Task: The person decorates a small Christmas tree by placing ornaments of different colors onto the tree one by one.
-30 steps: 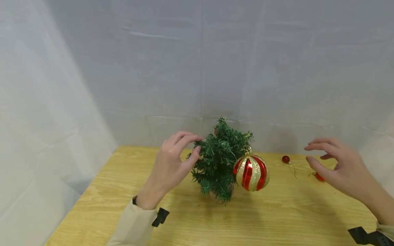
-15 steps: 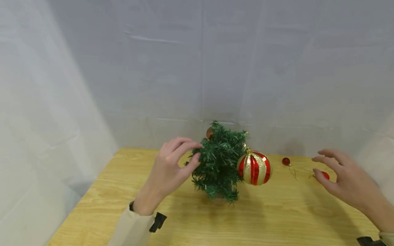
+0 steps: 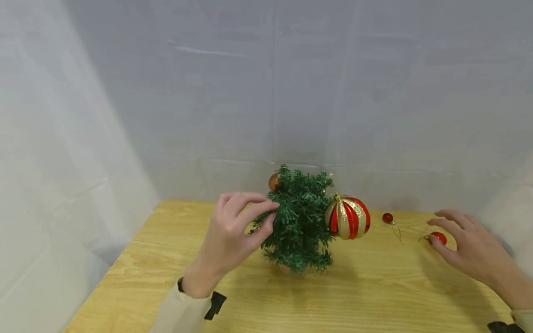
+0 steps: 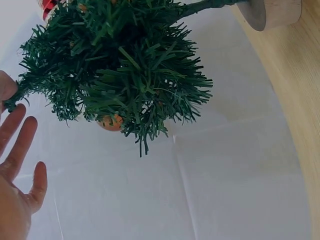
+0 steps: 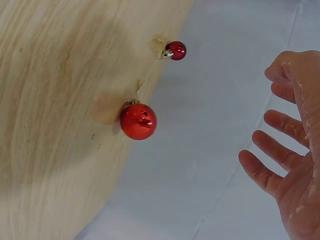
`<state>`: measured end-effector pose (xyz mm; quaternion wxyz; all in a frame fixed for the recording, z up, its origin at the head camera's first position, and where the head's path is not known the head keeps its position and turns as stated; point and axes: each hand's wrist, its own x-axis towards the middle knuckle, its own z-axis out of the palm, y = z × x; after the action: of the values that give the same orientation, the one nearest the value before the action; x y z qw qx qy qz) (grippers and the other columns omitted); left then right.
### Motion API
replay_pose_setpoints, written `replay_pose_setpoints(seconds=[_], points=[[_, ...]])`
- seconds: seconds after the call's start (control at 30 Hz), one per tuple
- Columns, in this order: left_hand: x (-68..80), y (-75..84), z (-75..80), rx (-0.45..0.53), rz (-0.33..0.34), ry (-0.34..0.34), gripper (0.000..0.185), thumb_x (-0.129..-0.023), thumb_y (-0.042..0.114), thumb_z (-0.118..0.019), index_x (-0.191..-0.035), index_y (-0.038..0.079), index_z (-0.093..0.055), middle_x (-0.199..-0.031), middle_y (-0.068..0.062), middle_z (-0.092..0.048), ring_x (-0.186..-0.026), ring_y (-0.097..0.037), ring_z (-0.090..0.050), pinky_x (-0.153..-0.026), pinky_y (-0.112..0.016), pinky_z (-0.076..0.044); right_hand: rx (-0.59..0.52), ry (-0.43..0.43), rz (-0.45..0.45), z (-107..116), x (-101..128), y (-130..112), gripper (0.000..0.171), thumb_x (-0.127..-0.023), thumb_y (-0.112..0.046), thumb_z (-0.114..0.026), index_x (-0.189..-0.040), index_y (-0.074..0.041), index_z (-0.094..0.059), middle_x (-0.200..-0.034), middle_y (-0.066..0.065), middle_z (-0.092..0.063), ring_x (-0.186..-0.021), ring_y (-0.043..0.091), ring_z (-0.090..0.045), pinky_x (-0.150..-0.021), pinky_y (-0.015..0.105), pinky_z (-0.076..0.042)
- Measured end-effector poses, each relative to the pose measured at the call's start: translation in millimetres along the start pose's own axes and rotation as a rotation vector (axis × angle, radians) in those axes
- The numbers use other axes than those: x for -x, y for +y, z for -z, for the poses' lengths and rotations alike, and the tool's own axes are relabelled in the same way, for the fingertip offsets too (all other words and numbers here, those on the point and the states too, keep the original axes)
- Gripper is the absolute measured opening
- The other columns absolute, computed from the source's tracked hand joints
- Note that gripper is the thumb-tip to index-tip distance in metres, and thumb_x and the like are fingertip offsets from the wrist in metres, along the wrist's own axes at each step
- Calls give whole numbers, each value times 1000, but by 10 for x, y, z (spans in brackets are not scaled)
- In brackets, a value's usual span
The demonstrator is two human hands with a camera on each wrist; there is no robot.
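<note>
Behind the tree, orange bauble half hidden, left hand pinching a branch, right hand spread.

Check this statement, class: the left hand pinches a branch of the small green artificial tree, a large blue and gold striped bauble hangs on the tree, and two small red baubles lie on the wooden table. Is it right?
Not quite. The large striped bauble is red and gold, not blue and gold; the head view shows it. The rest stands: the left hand pinches a branch of the small green artificial tree, and two small red baubles lie on the wooden table.

Glossy red bauble lies on matt, grained wooden table.
</note>
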<state>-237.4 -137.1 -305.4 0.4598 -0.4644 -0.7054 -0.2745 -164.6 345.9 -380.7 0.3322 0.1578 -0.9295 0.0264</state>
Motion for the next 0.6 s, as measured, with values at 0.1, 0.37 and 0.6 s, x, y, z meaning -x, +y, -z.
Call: replay_pose_setpoints(seconds=[0.1,0.37,0.6], points=[[-5,-22,-4,0,-34,12,14,-92,14,-71,-104,11,-78,-100,-6,-73,-89,-20,-69,-85,-45,-50,22,-26,-32,1,70,1,22,-94,-23,-72,-107,-6,-71,-119,23,-63,-100,49,-58,-74,63,-48],[-8,51,-18,-84,-113,33,17,-98,19,-64,-103,14,-79,-99,-3,-72,-87,-19,-67,-84,-47,-49,25,-83,-81,-77,112,91,25,-83,-9,-79,-106,-5,-71,-118,25,-63,-101,52,-56,-78,64,-46],[-32,117,-39,-159,-210,49,19,-98,17,-61,-107,16,-78,-99,-1,-72,-86,-19,-67,-83,-46,-51,32,-107,-86,-151,154,190,29,-78,-6,-80,-105,-3,-72,-115,26,-64,-98,51,-58,-78,63,-46]])
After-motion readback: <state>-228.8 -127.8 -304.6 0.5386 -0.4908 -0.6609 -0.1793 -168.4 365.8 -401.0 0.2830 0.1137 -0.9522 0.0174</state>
